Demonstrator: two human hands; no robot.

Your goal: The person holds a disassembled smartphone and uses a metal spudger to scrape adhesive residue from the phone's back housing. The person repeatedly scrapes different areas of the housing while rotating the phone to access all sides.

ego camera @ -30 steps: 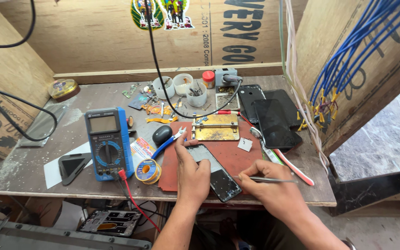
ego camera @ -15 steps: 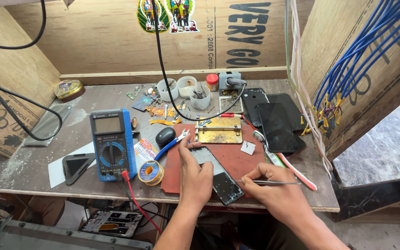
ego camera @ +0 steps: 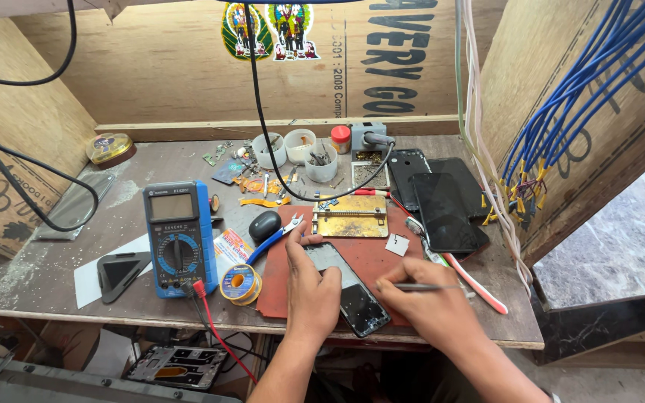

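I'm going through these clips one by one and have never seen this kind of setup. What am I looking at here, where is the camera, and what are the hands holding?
There is no machine: a person works with two bare hands, and the single camera sits on their head, looking down at a wooden workbench. The left hand presses down on a dark phone lying on a red mat. The right hand holds a thin metal tool, probably tweezers, its tip at the phone. Around them lie a blue multimeter with a red lead, a solder spool, blue-handled cutters, a brass-coloured holding jig, small white cups of parts, two more dark phones and a toothbrush. Blue wires hang at the right.
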